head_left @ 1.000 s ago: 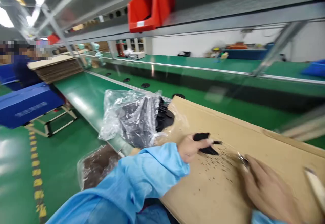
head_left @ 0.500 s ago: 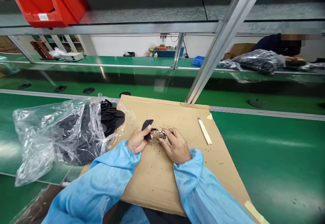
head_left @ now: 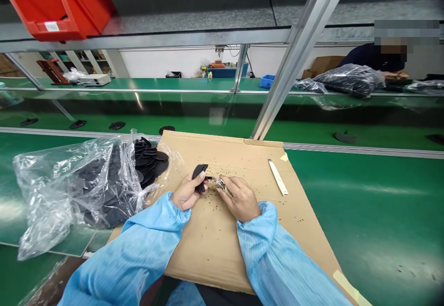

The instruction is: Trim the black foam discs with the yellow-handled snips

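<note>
Barely shifted from half a second ago, the left hand (head_left: 185, 192) stays clamped on a black oval part (head_left: 200, 175), upright near the cardboard sheet's (head_left: 215, 250) middle, while the right hand (head_left: 239, 197) pinches small metal tweezers (head_left: 219, 183) just to its right.

The cardboard sheet (head_left: 222, 246) is matt brown, rough-looking and speckled with small dark crumbs. The piece (head_left: 200, 175) in the left hand (head_left: 187, 192) looks like matt black plastic or rubber; which one is hard to tell. The small tool (head_left: 219, 183) in the right hand (head_left: 241, 199) glints like bare metal. The bag (head_left: 69, 190) is thin, clear, crinkled plastic with glossy folds, holding matt black discs (head_left: 151, 158). The sleeves (head_left: 145, 246) are light blue cloth with fine stripes. The green bench top (head_left: 374, 213) is smooth and shiny. The slanted post (head_left: 298, 52) is brushed metal. The red bin (head_left: 58, 5) is smooth plastic.
</note>
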